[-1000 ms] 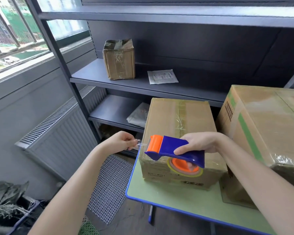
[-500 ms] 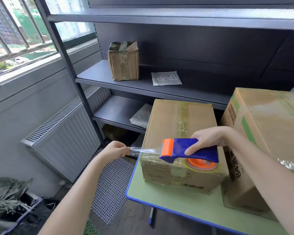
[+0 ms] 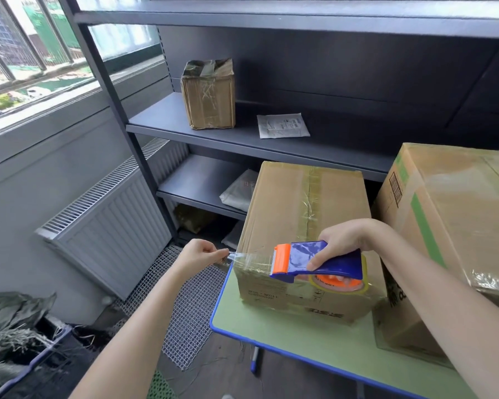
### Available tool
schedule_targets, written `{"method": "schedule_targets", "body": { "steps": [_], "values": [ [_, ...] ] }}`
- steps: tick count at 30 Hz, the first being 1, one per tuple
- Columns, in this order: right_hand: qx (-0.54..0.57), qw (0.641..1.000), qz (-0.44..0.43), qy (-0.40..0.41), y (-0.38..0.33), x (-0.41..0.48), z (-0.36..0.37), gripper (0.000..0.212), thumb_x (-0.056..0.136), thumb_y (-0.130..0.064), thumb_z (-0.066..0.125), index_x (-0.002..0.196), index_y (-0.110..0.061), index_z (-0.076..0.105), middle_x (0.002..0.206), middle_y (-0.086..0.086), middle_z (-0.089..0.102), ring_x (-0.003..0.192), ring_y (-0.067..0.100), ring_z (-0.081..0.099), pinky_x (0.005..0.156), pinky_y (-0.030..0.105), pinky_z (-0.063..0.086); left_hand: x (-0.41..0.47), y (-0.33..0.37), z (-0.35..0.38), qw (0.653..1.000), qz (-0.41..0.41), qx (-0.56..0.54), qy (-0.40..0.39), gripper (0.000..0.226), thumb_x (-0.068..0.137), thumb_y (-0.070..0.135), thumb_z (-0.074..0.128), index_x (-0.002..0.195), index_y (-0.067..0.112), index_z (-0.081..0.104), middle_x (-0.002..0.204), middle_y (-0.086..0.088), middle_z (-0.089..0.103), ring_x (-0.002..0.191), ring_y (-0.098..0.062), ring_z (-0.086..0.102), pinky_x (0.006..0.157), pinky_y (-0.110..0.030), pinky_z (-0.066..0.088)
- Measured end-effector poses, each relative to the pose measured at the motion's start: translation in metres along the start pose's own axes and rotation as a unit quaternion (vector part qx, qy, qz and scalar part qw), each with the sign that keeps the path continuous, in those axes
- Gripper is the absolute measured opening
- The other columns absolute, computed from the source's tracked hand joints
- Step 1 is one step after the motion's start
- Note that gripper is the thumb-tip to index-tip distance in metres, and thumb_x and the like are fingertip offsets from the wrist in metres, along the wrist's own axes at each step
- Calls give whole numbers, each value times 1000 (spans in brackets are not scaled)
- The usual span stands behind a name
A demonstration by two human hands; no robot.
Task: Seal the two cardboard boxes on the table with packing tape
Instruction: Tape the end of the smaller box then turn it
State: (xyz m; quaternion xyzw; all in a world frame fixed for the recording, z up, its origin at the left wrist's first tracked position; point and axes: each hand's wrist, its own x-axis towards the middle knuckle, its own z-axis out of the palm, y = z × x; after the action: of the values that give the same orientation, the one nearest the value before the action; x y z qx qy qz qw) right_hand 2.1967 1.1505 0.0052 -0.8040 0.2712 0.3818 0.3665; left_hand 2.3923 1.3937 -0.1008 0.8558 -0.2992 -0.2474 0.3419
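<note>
Two cardboard boxes stand on a green table point(image 3: 314, 344) with a blue edge. The smaller box point(image 3: 294, 214) has tape along its top seam. The larger box point(image 3: 455, 214), with a green stripe, stands to its right. My right hand point(image 3: 343, 243) grips a blue and orange tape dispenser point(image 3: 317, 262) over the smaller box's near top edge. My left hand point(image 3: 199, 253) pinches the free end of the clear tape point(image 3: 248, 257), which stretches from the dispenser past the box's left corner.
Dark metal shelving point(image 3: 242, 139) stands behind the table, holding a small taped box point(image 3: 209, 96) and a paper packet point(image 3: 283, 125). A white radiator point(image 3: 110, 217) lines the left wall. Wire mesh mat point(image 3: 185, 306) and a bin of dried plants point(image 3: 15, 338) lie on the floor.
The strip of tape between my hands has grown longer: the dispenser has moved right along the box's near edge, while my left hand holds the tape end off the left corner.
</note>
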Motion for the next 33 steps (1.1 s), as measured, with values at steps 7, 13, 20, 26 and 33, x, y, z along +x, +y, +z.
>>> {"method": "schedule_targets", "body": {
  "steps": [7,13,20,26,33],
  "values": [
    [-5,1000,6,-9,2,5,0,45,69,-52,75,91,-14,63,80,2,73,68,15,69,55,22,52,-4,-6,24,1000,11,-25,-15,36,86,43,62,64,15,65,44,8,51,38,-2,32,38,-14,26],
    [-8,1000,-6,-25,2,7,-2,49,65,-53,76,91,-13,63,85,6,74,69,17,70,53,21,52,-15,-4,47,988,-68,-124,-60,43,94,46,43,75,8,52,52,10,45,39,-3,31,41,-17,27],
    [-36,999,-6,-15,3,4,-2,48,69,-55,73,93,-15,64,91,4,73,74,15,70,57,22,53,-23,5,53,962,-191,-115,-157,50,96,55,28,81,10,46,68,0,41,48,-10,30,44,-19,27],
    [-22,1000,-10,-13,6,1,-1,45,70,-54,73,91,-16,63,87,2,73,73,15,70,57,22,53,-30,31,46,987,-45,-71,133,30,97,26,42,85,4,59,81,-7,64,77,-27,60,63,-31,43],
    [-14,1000,-3,-22,5,2,-1,49,70,-53,74,96,-13,62,94,7,72,76,17,70,56,22,53,-35,66,58,977,-56,44,201,25,92,24,51,112,16,64,102,-4,69,87,-21,61,67,-26,40]
  ]
}}
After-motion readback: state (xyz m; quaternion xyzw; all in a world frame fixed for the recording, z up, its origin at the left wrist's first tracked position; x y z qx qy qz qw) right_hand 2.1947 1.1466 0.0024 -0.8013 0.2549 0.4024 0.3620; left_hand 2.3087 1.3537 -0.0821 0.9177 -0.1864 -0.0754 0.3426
